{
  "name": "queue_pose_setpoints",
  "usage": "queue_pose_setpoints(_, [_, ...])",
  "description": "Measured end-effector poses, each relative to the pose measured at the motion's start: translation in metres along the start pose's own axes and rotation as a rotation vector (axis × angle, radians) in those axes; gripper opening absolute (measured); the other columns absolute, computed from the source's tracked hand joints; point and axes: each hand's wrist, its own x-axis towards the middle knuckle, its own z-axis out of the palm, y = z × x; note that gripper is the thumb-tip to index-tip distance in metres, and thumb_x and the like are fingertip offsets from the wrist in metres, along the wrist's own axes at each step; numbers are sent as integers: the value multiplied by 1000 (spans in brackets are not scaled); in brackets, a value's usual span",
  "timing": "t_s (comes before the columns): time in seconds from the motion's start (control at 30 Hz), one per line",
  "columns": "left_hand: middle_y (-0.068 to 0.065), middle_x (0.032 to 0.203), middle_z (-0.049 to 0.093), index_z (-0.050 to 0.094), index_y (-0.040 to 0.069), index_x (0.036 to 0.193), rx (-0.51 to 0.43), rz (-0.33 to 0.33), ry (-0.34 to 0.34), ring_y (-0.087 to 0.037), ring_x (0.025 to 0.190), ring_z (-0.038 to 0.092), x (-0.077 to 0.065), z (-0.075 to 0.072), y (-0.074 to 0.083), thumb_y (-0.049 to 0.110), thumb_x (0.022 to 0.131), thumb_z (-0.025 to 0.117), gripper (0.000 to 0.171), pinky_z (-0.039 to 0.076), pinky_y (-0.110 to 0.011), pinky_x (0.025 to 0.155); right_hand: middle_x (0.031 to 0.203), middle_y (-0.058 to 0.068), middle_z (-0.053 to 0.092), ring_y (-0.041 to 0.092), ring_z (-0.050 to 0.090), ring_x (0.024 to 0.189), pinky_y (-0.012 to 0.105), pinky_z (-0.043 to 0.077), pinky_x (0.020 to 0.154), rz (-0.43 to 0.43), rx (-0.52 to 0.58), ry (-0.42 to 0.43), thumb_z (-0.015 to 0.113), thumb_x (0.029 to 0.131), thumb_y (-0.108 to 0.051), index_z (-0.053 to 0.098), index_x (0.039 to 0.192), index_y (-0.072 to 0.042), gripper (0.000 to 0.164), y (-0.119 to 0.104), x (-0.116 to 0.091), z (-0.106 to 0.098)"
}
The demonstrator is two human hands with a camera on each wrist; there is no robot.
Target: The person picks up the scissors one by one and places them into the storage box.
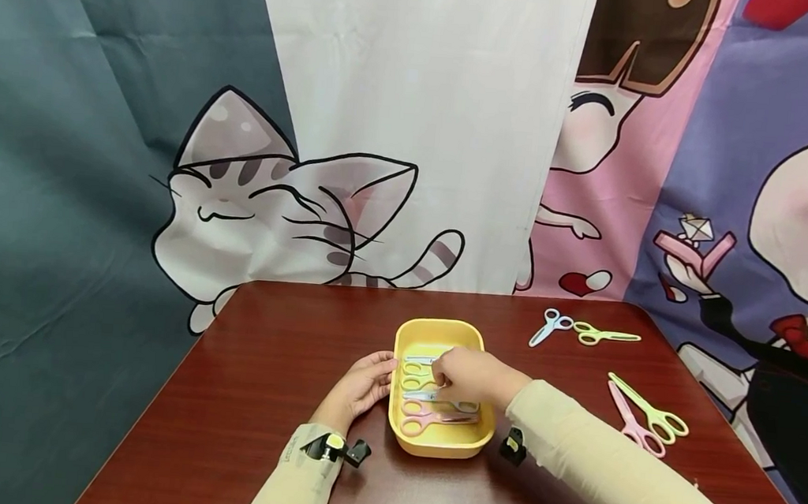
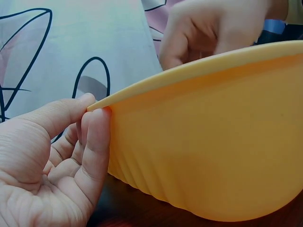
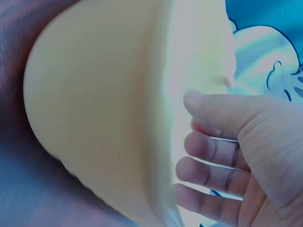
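A yellow plastic basket (image 1: pixel 440 449) stands on the table with several pairs of scissors lying crosswise inside. Nearest its front are pink scissors (image 1: pixel 416 425); behind them lie blue scissors (image 1: pixel 464 407), yellow-green scissors (image 1: pixel 411 382) and another blue-grey pair at the back, partly covered. My left hand (image 1: pixel 365 383) pinches the basket's left rim between thumb and fingers, as the left wrist view shows. Over the basket's right side reaches my right hand (image 1: pixel 473 372), fingers bent down among the scissors. In the right wrist view, nothing shows between the thumb and curved fingers (image 3: pixel 196 170).
On the dark red table (image 1: pixel 298 331), blue scissors (image 1: pixel 548 327) and yellow-green scissors (image 1: pixel 607 335) lie at the back right. Closer in on the right, pink scissors (image 1: pixel 635 428) and another yellow-green pair (image 1: pixel 661 419) overlap. A cartoon-printed cloth (image 1: pixel 417 87) hangs behind the table.
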Motion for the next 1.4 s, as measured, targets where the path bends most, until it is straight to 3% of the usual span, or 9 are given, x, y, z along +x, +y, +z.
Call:
queue_pose_setpoints(0.3, [0, 86, 64, 54, 9, 105, -7, 1, 0, -4, 68, 61, -2, 1, 0, 1, 103, 52, 8, 55, -16, 61, 72, -10, 53, 7, 47, 65, 23, 43, 60, 4, -17, 115, 77, 89, -16, 61, 78, -21, 20, 22, -13, -27])
queue_pose_setpoints(0.53, [-1, 86, 65, 54, 9, 104, -26, 0, -7, -4, 67, 61, -1, 1, 1, 1, 103, 53, 8, 55, -17, 60, 74, -10, 52, 8, 47, 66, 24, 44, 60, 43, -25, 207, 77, 87, -11, 62, 80, -20, 19, 56, -29, -38])
queue_pose_setpoints(0.73, [0, 86, 65, 54, 8, 105, -13, 9, -12, -4, 66, 62, 0, 0, 0, 0, 103, 52, 8, 55, -16, 60, 73, -10, 55, 8, 50, 66, 26, 47, 60, 100, -12, 221, 79, 85, -7, 63, 79, -19, 20, 86, -47, -40])
queue_pose_setpoints(1.0, [1, 84, 64, 54, 8, 104, -12, -2, 10, -3, 65, 60, -3, 0, -2, 1, 103, 53, 8, 54, -16, 59, 72, -7, 56, 12, 50, 67, 30, 46, 60, 258, 27, 203, 77, 85, -7, 64, 80, -15, 17, 127, -74, -33])
queue_pose_setpoints(1.23, [1, 82, 63, 53, 6, 108, -21, 2, -2, -3, 64, 58, -5, 3, 1, 0, 103, 52, 8, 54, -16, 59, 69, -4, 56, 14, 50, 64, 33, 45, 59, 340, 7, 245, 75, 77, -3, 63, 78, -9, 14, 168, -103, -23])
queue_pose_setpoints(1.4, [1, 82, 63, 54, 7, 106, -17, 0, 6, -3, 64, 58, -5, 1, -1, 0, 103, 52, 7, 54, -15, 59, 73, 4, 61, 25, 60, 69, 45, 53, 66, 397, -44, 291, 72, 76, 0, 64, 85, -3, 13, 189, -111, 1])
